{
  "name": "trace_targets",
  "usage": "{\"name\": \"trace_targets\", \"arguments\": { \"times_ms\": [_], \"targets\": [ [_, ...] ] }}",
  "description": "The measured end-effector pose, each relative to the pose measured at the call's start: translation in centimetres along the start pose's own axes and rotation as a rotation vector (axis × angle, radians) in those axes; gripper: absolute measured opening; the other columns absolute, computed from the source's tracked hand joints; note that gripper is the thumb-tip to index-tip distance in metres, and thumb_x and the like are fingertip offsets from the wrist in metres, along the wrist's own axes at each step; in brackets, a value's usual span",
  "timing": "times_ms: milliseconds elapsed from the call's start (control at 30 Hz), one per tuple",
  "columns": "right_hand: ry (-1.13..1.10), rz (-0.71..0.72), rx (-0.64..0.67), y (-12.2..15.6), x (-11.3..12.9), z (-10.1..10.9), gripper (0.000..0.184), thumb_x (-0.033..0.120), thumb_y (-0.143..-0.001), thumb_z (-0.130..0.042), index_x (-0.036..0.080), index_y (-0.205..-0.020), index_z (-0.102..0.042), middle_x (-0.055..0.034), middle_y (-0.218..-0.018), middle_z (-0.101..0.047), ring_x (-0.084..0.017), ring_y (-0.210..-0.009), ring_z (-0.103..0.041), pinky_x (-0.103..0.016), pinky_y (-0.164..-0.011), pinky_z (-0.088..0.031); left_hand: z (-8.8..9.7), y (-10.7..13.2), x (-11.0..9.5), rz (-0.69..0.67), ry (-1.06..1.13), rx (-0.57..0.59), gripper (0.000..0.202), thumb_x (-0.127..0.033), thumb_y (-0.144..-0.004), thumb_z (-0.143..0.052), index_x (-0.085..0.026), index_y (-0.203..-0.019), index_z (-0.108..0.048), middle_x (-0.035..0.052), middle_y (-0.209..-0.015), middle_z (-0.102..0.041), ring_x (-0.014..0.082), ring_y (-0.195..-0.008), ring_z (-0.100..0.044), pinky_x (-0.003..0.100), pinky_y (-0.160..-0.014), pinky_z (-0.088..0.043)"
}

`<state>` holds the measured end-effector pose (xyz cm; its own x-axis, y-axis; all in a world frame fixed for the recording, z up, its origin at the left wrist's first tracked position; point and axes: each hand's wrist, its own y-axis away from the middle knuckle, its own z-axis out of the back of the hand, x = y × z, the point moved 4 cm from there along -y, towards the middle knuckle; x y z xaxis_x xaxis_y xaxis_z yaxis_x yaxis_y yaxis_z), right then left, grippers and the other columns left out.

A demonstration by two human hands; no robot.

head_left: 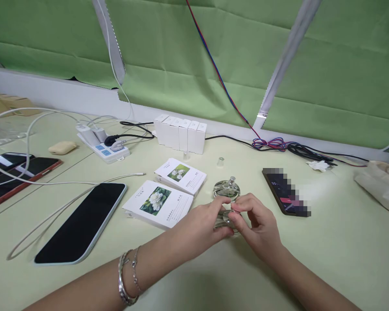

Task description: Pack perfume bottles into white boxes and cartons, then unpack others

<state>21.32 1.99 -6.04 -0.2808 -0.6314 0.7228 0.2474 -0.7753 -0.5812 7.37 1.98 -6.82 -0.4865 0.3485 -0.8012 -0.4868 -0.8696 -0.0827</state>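
- Both hands are meeting low in the centre of the view, above a pale green worktop (327, 259).
- The left hand (202, 224) is closing its fingers (223, 201) around a small clear glass perfume bottle (223, 219), holding it just off or on the worktop; which one cannot be told.
- The right hand (257, 224) is pinching the same bottle from the other side, its fingertips (236, 209) touching those of the left hand.
- A second perfume bottle (227, 188), round with a silver sprayer top, is standing upright just behind the hands.
- A small silver cap (220, 161) is sitting further back, apart from the bottles.
- Two flat white boxes (173, 194) printed with white flowers are lying to the left of the hands.
- A row of white cartons (180, 133) is standing near the back wall.
- A large dark phone (82, 222) is lying face up at the left, with a white cable (52, 216) looping beside it.
- Another phone (283, 190) is lying to the right, screen lit.
- A power strip (103, 144) is sitting at the back left.
- Silver bracelets (128, 278) are circling the left wrist.
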Motion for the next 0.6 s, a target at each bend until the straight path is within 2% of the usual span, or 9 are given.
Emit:
{"name": "trace_targets", "arguments": {
  "times_ms": [133, 233, 300, 400, 433, 500, 600],
  "targets": [
    [-0.029, -0.016, 0.025, 0.6, -0.5, -0.4, 0.008, 0.022, -0.083, -0.054, 0.025, -0.091, -0.052, -0.0027, -0.081, -0.055, -0.017, -0.076, -0.055, -0.031, -0.065, -0.048, -0.2, 0.4, -0.4, -0.055, -0.031, -0.016, 0.033, -0.029, -0.083, -0.054, -0.023, -0.114, -0.047, 0.0045, -0.092, -0.066, 0.0217, -0.081, -0.065, 0.030, -0.062, -0.049],
    [-0.054, -0.057, 0.079, 1.1, -0.8, -0.5, 0.026, 0.027, -0.086, -0.051, 0.027, -0.112, -0.045, -0.0055, -0.093, -0.055, -0.018, -0.088, -0.055, -0.034, -0.076, -0.048, 0.5, 0.7, -1.1, -0.103, -0.119, -0.019, 0.044, -0.034, -0.081, -0.057, -0.024, -0.121, -0.044, 0.0061, -0.101, -0.065, 0.0237, -0.086, -0.064, 0.033, -0.066, -0.051],
    [-0.078, -0.081, 0.082, 1.4, -1.1, -0.3, 0.038, 0.032, -0.088, -0.047, 0.028, -0.123, -0.036, -0.0072, -0.103, -0.053, -0.020, -0.097, -0.053, -0.036, -0.083, -0.046, 2.3, 0.3, -1.7, -0.114, -0.212, -0.065, 0.047, -0.042, -0.081, -0.056, -0.025, -0.123, -0.044, 0.0075, -0.112, -0.062, 0.0253, -0.097, -0.061, 0.037, -0.075, -0.051],
    [-0.092, -0.101, 0.085, 1.7, -1.5, 0.0, 0.040, 0.040, -0.090, -0.041, 0.029, -0.127, -0.031, -0.0078, -0.109, -0.049, -0.021, -0.101, -0.049, -0.037, -0.085, -0.044, 7.2, -1.9, -1.8, -0.052, -0.353, -0.228, 0.036, -0.045, -0.089, -0.039, -0.023, -0.116, -0.050, 0.0067, -0.114, -0.062, 0.0219, -0.102, -0.058, 0.036, -0.084, -0.047],
    [-0.088, -0.097, 0.094, 1.7, -1.5, 0.0, 0.040, 0.042, -0.090, -0.040, 0.029, -0.127, -0.031, -0.0077, -0.109, -0.048, -0.021, -0.100, -0.048, -0.037, -0.085, -0.044, 8.9, -3.0, -1.4, -0.012, -0.418, -0.251, 0.036, -0.043, -0.090, -0.038, -0.021, -0.116, -0.049, 0.0068, -0.114, -0.062, 0.0209, -0.104, -0.058, 0.034, -0.086, -0.046],
    [-0.080, -0.060, 0.112, 1.6, -1.5, 0.1, 0.039, 0.045, -0.090, -0.037, 0.028, -0.125, -0.033, -0.0074, -0.108, -0.047, -0.021, -0.098, -0.048, -0.037, -0.084, -0.043, 11.6, -5.4, 0.3, 0.145, -0.589, -0.264, 0.036, -0.038, -0.090, -0.039, -0.019, -0.119, -0.048, 0.0078, -0.120, -0.058, 0.0214, -0.108, -0.054, 0.034, -0.090, -0.042],
    [-0.077, 0.023, 0.031, 1.3, -1.6, 0.8, 0.037, 0.047, -0.091, -0.031, 0.025, -0.119, -0.040, -0.0070, -0.101, -0.048, -0.021, -0.092, -0.048, -0.039, -0.081, -0.042, 13.4, -8.6, 3.8, 0.271, -0.644, -0.227, 0.034, -0.030, -0.086, -0.048, -0.016, -0.117, -0.051, 0.0136, -0.116, -0.059, 0.0267, -0.107, -0.054, 0.039, -0.090, -0.041]
  ]
}}
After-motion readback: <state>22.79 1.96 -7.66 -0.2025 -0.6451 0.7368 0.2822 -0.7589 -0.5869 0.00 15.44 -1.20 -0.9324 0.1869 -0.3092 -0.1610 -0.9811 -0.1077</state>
